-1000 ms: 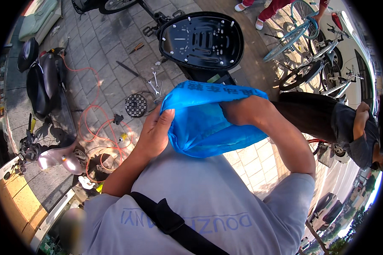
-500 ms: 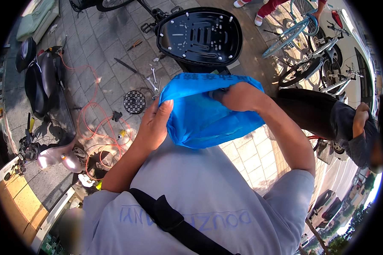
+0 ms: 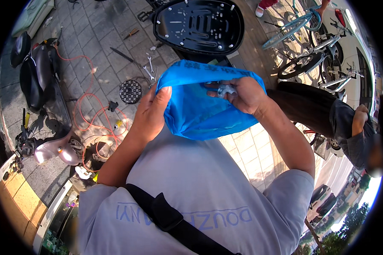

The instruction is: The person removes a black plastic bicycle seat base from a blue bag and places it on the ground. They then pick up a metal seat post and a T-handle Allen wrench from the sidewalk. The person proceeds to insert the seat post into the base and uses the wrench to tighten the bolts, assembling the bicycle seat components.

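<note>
Blue bag (image 3: 200, 114), mouth spread wide, held up in front of the wearer's grey shirt (image 3: 208, 182); from where I stand beside the work, clock positions are read from the bag, with twelve pointing away from the wearer. At its nine o'clock edge the left hand (image 3: 151, 111) is closed on the plastic rim, the thumb lying on the near face and the other fingers mostly hidden behind. At two o'clock, just within the mouth, the right hand (image 3: 249, 95) has its fingers curled, pinching a small clear packet (image 3: 227, 91) that glints — its contents are too small to tell. The right wrist crosses the bag's edge at about three o'clock.

Beyond, at twelve o'clock, stands a black oval pan (image 3: 200, 25), slotted through the middle and set with pale pegs near its rim. Toward ten o'clock, on the grey paving (image 3: 102, 25), lie two wrenches (image 3: 147, 72) and, farther off, a pair of pliers (image 3: 132, 32). A checkered disc (image 3: 130, 92) rests between nine and ten. Orange hose (image 3: 75, 114) loops over the ground at nine o'clock, with a scooter (image 3: 42, 72) past it. Bicycles (image 3: 310, 68) stand at two o'clock; a bystander in dark trousers (image 3: 306, 102) occupies three.
</note>
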